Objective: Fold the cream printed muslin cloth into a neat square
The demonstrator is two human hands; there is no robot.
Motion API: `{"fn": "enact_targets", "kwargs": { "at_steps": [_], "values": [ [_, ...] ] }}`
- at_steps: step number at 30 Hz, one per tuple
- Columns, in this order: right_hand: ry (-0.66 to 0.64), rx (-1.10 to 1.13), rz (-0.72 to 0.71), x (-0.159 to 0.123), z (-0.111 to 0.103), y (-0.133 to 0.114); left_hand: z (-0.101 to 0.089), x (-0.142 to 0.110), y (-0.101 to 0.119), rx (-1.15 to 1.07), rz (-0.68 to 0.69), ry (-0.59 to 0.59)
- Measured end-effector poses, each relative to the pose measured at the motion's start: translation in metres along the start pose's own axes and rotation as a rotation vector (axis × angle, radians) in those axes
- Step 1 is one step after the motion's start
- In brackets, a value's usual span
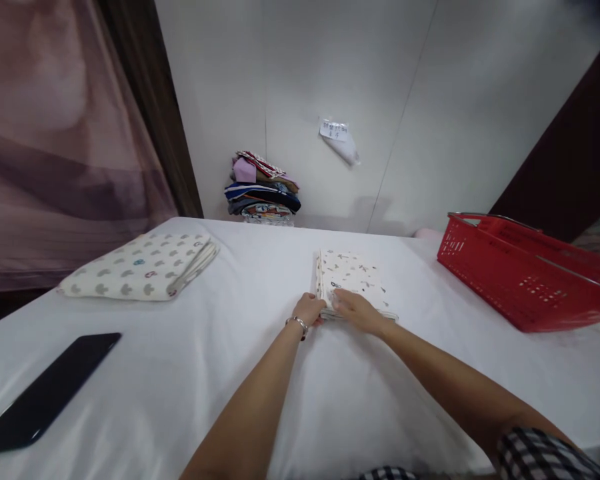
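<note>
A small-patterned white cloth [357, 270], folded into a thick rectangle, lies flat on the white-covered table [260, 280]. At its near left corner my left hand [310, 308] grips the layered edge, fingers curled around it and partly hidden. My right hand [356, 311] rests palm down on the near part of the top layer, its fingers stretched out. Farther left sits another folded cloth [135, 267], cream with grey mushroom-like shapes; neither hand touches it.
A red plastic basket [525, 273] with metal handles stands at the right. A dark flat slab [50, 393] lies at the near left. Behind the table's far edge rises a stack of folded clothes [263, 190] by the wall. A pinkish curtain [65, 133] hangs at the left.
</note>
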State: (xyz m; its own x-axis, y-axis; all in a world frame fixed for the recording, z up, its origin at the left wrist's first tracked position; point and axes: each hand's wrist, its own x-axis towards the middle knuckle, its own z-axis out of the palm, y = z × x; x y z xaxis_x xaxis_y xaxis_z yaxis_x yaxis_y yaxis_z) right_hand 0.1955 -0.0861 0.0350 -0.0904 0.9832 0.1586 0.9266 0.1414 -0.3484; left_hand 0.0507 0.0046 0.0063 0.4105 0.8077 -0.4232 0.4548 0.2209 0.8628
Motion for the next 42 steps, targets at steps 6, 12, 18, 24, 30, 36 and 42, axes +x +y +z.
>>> {"fn": "enact_targets", "kwargs": {
  "at_steps": [6,12,18,24,30,36,42],
  "values": [
    [-0.011,-0.069,0.176,0.091,-0.007,0.031,-0.001,-0.003,0.002,-0.003,-0.024,-0.011],
    [-0.012,-0.162,0.259,0.160,0.006,0.044,-0.001,-0.006,0.002,-0.042,-0.026,-0.029],
    [-0.071,-0.194,0.293,0.180,0.037,0.056,-0.001,-0.003,-0.005,-0.063,0.035,-0.057],
    [-0.087,-0.195,0.307,0.181,0.048,0.063,-0.002,-0.004,-0.006,-0.037,0.040,-0.053],
    [-0.160,-0.124,0.313,0.188,0.031,0.060,-0.004,-0.006,-0.003,-0.034,0.034,-0.045],
    [-0.136,-0.155,0.260,0.191,0.037,0.056,-0.003,-0.003,-0.006,-0.067,0.031,-0.042],
    [-0.174,-0.086,0.262,0.189,0.033,0.056,-0.004,-0.001,-0.007,-0.066,0.027,-0.040]
  ]
}}
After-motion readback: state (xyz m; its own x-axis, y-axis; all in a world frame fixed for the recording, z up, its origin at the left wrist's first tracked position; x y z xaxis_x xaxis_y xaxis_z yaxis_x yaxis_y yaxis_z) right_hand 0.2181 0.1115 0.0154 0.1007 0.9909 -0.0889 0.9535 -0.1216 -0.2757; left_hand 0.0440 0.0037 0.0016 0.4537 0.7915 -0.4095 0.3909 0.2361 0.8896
